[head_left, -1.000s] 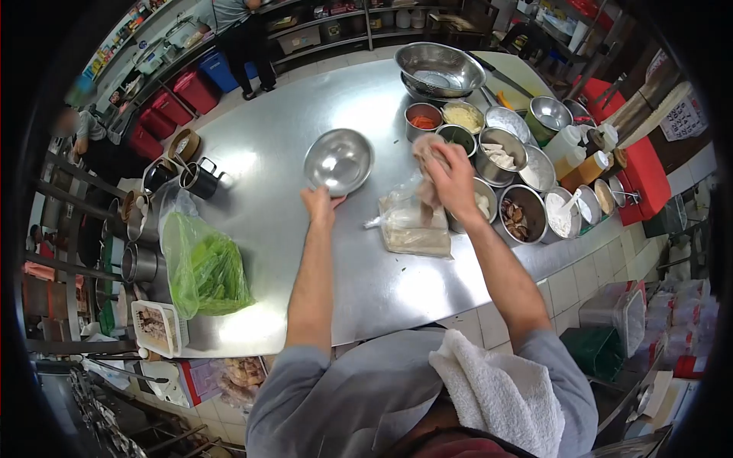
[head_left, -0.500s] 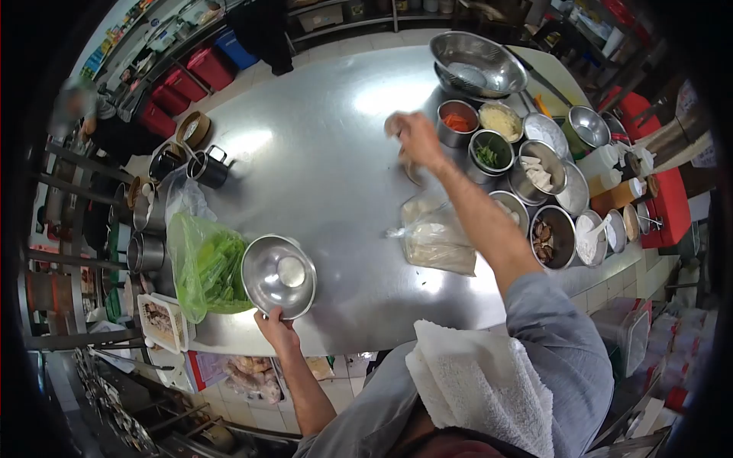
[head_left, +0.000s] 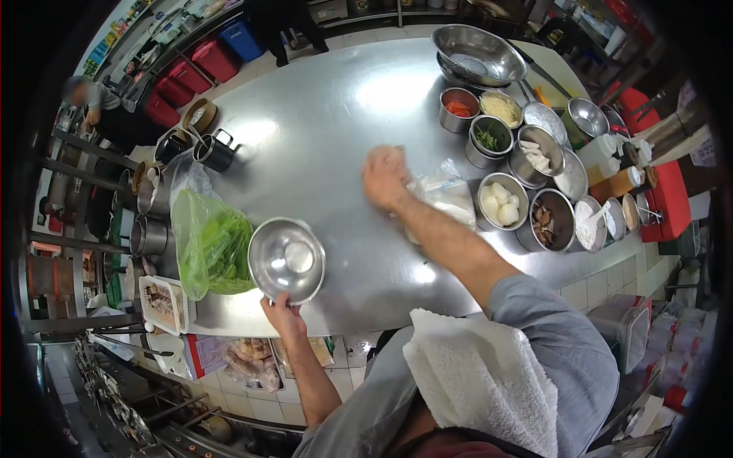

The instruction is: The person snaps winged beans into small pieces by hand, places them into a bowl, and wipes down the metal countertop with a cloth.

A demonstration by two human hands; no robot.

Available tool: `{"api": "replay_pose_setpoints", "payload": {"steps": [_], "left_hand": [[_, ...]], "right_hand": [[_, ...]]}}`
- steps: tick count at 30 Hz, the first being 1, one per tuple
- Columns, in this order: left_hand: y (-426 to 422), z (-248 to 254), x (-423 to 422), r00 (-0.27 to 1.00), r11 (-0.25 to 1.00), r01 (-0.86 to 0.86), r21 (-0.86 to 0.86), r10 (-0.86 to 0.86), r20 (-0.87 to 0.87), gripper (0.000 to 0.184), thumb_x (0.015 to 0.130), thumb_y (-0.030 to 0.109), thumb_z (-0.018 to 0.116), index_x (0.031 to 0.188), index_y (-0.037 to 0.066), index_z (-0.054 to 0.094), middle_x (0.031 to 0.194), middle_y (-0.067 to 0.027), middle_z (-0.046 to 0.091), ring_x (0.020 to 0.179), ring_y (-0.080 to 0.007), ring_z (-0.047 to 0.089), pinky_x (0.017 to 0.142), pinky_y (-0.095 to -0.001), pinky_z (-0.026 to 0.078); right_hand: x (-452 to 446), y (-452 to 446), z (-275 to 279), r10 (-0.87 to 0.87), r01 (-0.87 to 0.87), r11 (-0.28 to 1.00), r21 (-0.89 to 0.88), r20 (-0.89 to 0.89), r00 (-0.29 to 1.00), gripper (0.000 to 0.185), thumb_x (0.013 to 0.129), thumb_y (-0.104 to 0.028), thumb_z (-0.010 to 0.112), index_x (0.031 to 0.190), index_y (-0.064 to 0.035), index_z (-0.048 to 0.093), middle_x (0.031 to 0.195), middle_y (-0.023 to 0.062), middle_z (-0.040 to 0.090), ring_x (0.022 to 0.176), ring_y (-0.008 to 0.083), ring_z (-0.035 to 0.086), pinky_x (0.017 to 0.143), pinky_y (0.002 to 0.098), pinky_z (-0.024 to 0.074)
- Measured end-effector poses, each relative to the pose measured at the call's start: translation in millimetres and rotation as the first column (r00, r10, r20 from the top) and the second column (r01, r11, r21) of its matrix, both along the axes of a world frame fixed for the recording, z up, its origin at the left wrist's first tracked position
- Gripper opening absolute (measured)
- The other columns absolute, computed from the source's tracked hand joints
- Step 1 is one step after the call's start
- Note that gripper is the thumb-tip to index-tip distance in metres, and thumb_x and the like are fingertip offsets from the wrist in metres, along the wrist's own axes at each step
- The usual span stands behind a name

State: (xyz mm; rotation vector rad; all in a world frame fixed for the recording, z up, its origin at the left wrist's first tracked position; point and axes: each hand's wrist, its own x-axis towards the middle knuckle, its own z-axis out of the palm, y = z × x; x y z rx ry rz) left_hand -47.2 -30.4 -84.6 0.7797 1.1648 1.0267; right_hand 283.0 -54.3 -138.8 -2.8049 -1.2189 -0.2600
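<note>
My left hand [head_left: 283,314] grips the near rim of a steel mixing bowl [head_left: 269,256], thumb over the edge, the bowl tilted toward me. A bright pale disc shows at its base; I cannot tell whether it is a reflection. Left of the bowl, a green plastic bag [head_left: 200,229] holds leafy greens [head_left: 229,256]. My right hand [head_left: 384,179] is over the table's middle, fingers curled and blurred; anything inside them is hidden. Right beside that hand, a clear plastic bag with whitish contents [head_left: 447,198] lies partly behind my forearm.
Along the right stand steel containers of red slices [head_left: 458,107], chopped greens [head_left: 489,140], white rounded pieces [head_left: 500,204] and brown pieces [head_left: 545,221]. A large steel bowl [head_left: 479,55] stands at the back right. A black mug [head_left: 215,151] sits left. Another person [head_left: 103,107] stands beyond the table's left side.
My right hand has moved left and toward me from beside the red slices. The clear bag lies farther from me and has turned. My left hand still holds the bowl.
</note>
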Motion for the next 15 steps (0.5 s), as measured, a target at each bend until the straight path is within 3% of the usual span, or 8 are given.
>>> {"api": "replay_pose_setpoints", "payload": {"steps": [1, 3, 6, 8, 9, 12, 13, 15], "left_hand": [[5, -5, 7, 0.998, 0.999, 0.048, 0.002, -0.049, 0.029, 0.041, 0.077, -0.002, 0.056, 0.113, 0.003, 0.038, 0.106, -0.0133, 0.051, 0.082, -0.0204, 0.059, 0.062, -0.0318, 0.056], [14, -4, 33, 0.99, 0.992, 0.124, -0.002, -0.124, 0.063, 0.04, 0.077, -0.003, 0.056, 0.112, 0.004, 0.038, 0.104, -0.0133, 0.051, 0.081, -0.0212, 0.06, 0.063, -0.033, 0.056], [24, -14, 70, 0.973, 0.975, 0.221, -0.005, -0.221, 0.06, 0.038, 0.078, -0.003, 0.055, 0.111, 0.001, 0.036, 0.104, -0.0148, 0.051, 0.082, -0.0241, 0.061, 0.064, -0.0376, 0.058], [28, -24, 102, 0.947, 0.947, 0.32, 0.014, -0.32, 0.018, 0.037, 0.079, -0.003, 0.055, 0.11, -0.002, 0.034, 0.105, -0.0176, 0.049, 0.083, -0.0266, 0.061, 0.064, -0.0422, 0.06], [24, -19, 118, 0.929, 0.93, 0.364, 0.048, -0.366, 0.059, 0.031, 0.078, -0.003, 0.056, 0.1, -0.004, 0.033, 0.098, -0.0206, 0.051, 0.082, -0.0314, 0.062, 0.062, -0.044, 0.061], [7, -10, 166, 0.913, 0.914, 0.405, -0.006, -0.405, 0.053, 0.034, 0.081, -0.002, 0.054, 0.108, -0.004, 0.032, 0.106, -0.0207, 0.047, 0.084, -0.0296, 0.061, 0.066, -0.0448, 0.06], [6, -15, 179, 0.888, 0.891, 0.454, 0.019, -0.454, 0.07, 0.031, 0.083, -0.001, 0.053, 0.105, -0.004, 0.032, 0.106, -0.022, 0.046, 0.084, -0.0299, 0.061, 0.069, -0.044, 0.059], [3, -17, 203, 0.82, 0.83, 0.556, 0.051, -0.557, 0.131, 0.029, 0.084, 0.0, 0.053, 0.104, -0.004, 0.033, 0.107, -0.0233, 0.046, 0.084, -0.0299, 0.06, 0.069, -0.0433, 0.059]], "right_hand": [[-25, -13, -6, 0.097, -0.102, 0.99, 0.094, 0.047, 0.994, 0.04, 0.085, -0.019, 0.049, 0.12, -0.0014, 0.055, 0.131, 0.0293, 0.038, 0.109, 0.0562, 0.042, 0.062, 0.0654, 0.0414], [-76, -55, 15, 0.308, -0.311, 0.95, 0.011, 0.117, 0.944, 0.036, 0.084, -0.019, 0.048, 0.116, -0.0066, 0.059, 0.131, 0.0257, 0.039, 0.106, 0.0541, 0.044, 0.064, 0.062, 0.0437], [-123, -111, 13, 0.373, -0.372, 0.928, 0.032, -0.001, 0.928, 0.031, 0.082, -0.02, 0.051, 0.11, -0.0143, 0.061, 0.125, 0.0186, 0.045, 0.104, 0.047, 0.047, 0.065, 0.0558, 0.0462], [-129, -160, 16, 0.554, -0.519, 0.814, 0.262, -0.077, 0.829, 0.021, 0.076, -0.018, 0.056, 0.096, -0.0163, 0.063, 0.117, 0.0121, 0.047, 0.102, 0.041, 0.049, 0.065, 0.0514, 0.0474], [-126, -186, 16, 0.502, -0.469, 0.847, 0.251, -0.084, 0.861, 0.021, 0.076, -0.018, 0.056, 0.096, -0.0163, 0.063, 0.117, 0.0121, 0.047, 0.102, 0.041, 0.049, 0.065, 0.0514, 0.0474], [-110, -280, 27, 0.306, -0.233, 0.898, 0.372, -0.15, 0.94, 0.019, 0.069, -0.011, 0.062, 0.087, -0.017, 0.061, 0.11, 0.0083, 0.052, 0.103, 0.0329, 0.05, 0.077, 0.0459, 0.0474], [-89, -313, 23, 0.352, -0.255, 0.814, 0.523, -0.094, 0.931, 0.027, 0.068, -0.01, 0.062, 0.095, -0.0137, 0.06, 0.111, 0.0099, 0.055, 0.105, 0.0306, 0.05, 0.084, 0.0428, 0.0467], [-62, -387, 35, 0.094, -0.059, 0.936, 0.348, -0.082, 0.992, 0.034, 0.071, -0.01, 0.062, 0.103, -0.0013, 0.057, 0.107, 0.0112, 0.058, 0.107, 0.0319, 0.049, 0.09, 0.0415, 0.0436]]}}
